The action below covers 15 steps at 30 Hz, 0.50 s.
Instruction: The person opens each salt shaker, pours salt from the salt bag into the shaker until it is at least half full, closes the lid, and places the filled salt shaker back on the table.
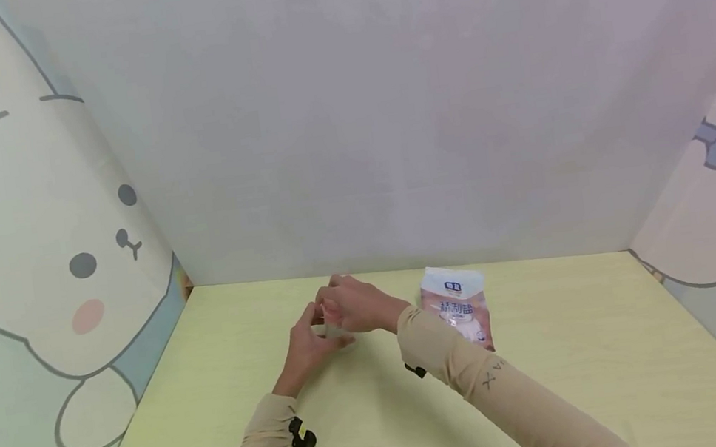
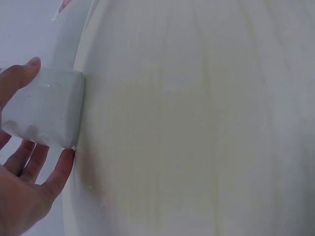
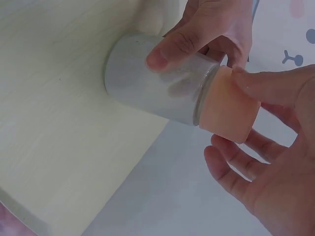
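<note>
While a pale jar (image 3: 140, 91) is stood upright on the desk (image 1: 588, 352), to the left of a printed packet (image 1: 455, 301), its body is clasped between the thumb and fingers of the left hand (image 1: 304, 351). The jar's orange-pink lid (image 3: 229, 108) is held by the right hand (image 1: 363, 305), with thumb and fingers clamped on its sides. The packet is laid face up; behind it, a plain pale wall (image 1: 383, 101) is seen.

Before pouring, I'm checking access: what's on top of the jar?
An orange lid tops the jar, held by the right hand; the mouth beneath is covered, so unseen.
</note>
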Available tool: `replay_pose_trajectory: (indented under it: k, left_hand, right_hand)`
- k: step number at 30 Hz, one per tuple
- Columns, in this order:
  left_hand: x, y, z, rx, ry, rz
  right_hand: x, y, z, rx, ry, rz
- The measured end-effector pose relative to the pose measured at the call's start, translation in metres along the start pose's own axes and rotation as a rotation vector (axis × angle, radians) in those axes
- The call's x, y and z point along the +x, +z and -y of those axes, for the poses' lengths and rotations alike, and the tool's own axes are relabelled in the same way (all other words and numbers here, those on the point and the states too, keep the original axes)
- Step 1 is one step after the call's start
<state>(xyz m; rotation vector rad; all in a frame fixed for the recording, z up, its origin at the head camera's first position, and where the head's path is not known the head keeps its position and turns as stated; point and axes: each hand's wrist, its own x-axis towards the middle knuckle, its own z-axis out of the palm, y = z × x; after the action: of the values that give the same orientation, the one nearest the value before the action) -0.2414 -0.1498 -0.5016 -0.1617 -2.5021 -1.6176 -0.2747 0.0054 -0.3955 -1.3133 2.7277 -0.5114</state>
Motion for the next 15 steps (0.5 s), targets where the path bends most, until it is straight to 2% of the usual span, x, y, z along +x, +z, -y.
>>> replay_pose_trajectory:
  k: [7,10,15]
  left_hand:
    - [0.0002,0.0013,0.0002,0.007,-0.019,0.006]
    - [0.0008,0.0020,0.0006,0.004,-0.018,0.006]
    - [0.0012,0.0023,-0.0001,-0.007,-0.020,-0.001]
  right_hand:
    - [-0.0001,0.0032,0.0039,-0.118,0.151,-0.061]
    - [0.0021,0.0049,0.0052,-0.161,0.144,-0.079]
    - [0.0068,0.0036,0.0072,-0.204,0.071,-0.053]
